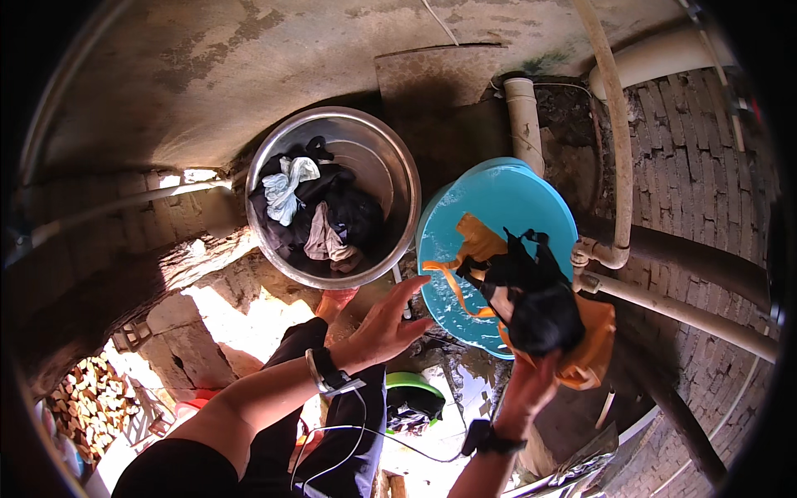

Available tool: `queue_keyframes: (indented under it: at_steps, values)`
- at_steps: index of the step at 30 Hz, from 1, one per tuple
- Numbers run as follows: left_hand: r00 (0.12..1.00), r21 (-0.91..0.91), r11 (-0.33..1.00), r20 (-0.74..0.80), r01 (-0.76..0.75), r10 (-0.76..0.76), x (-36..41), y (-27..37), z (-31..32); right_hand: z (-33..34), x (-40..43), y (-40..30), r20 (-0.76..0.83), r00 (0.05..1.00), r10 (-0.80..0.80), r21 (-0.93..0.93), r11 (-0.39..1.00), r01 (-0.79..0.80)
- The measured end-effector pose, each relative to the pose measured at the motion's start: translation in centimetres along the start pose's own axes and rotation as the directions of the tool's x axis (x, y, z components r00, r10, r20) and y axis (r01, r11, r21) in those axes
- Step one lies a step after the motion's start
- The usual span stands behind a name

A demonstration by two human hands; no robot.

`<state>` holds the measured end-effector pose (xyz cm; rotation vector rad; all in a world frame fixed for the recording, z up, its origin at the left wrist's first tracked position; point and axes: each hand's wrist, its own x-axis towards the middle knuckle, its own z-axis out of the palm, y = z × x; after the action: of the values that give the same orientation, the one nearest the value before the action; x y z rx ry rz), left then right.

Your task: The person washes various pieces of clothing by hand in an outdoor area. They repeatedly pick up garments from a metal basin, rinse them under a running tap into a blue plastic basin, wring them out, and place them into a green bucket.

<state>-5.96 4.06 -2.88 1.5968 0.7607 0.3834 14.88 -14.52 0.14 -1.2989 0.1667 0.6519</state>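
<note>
Over the right side of a blue plastic basin (492, 193), my right hand (532, 380) grips a bundle of wet black cloth (542, 311) and orange cloth (588, 348). Part of the orange cloth, with its strap, lies over water in the basin, and another part hangs outside the rim. My left hand (389, 324) has its fingers apart and holds nothing; it is beside the basin's lower left edge. A round steel basin (389, 155) at the upper left holds dark clothes (348, 205), a pale blue-white cloth (286, 187) and a pinkish-brown cloth (327, 236).
A green tub (429, 386) with dark cloth stands on the wet floor below. Pipes (613, 155) run along the brick wall (685, 168) at right, close to the blue basin. A thin cable (398, 436) crosses between my wrists.
</note>
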Motion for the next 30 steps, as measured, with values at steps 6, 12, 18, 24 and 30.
queue_keyframes:
  at_steps: [6, 12, 18, 24, 30]
  values:
    - [0.971, -0.014, 0.971, 0.017, 0.237, -0.237, -0.6, -3.6, -0.1, -1.9, 9.4, 13.4, -0.329, 0.931, 0.162, -0.468, 0.828, -0.309]
    - [0.949, 0.053, 0.947, 0.001, 0.316, -0.316, -0.5, -3.4, -0.7, -4.8, 15.2, 23.8, -0.072, 0.990, -0.118, -0.900, 0.436, -0.014]
    - [0.945, 0.179, 0.939, 0.087, 0.295, -0.314, 0.3, -4.2, 1.7, -7.3, 17.4, 24.3, -0.149, 0.866, 0.478, -0.547, 0.690, -0.475]
    - [0.893, -0.081, 0.890, 0.095, 0.448, -0.441, 4.2, -7.1, 8.0, -0.9, 6.2, 12.4, -0.095, 0.972, 0.216, -0.423, 0.875, -0.236]
    - [0.899, -0.262, 0.860, 0.126, 0.439, -0.421, 6.2, -5.0, 8.6, 1.3, -0.1, 3.4, 0.055, 0.998, -0.001, -0.279, 0.960, 0.016]
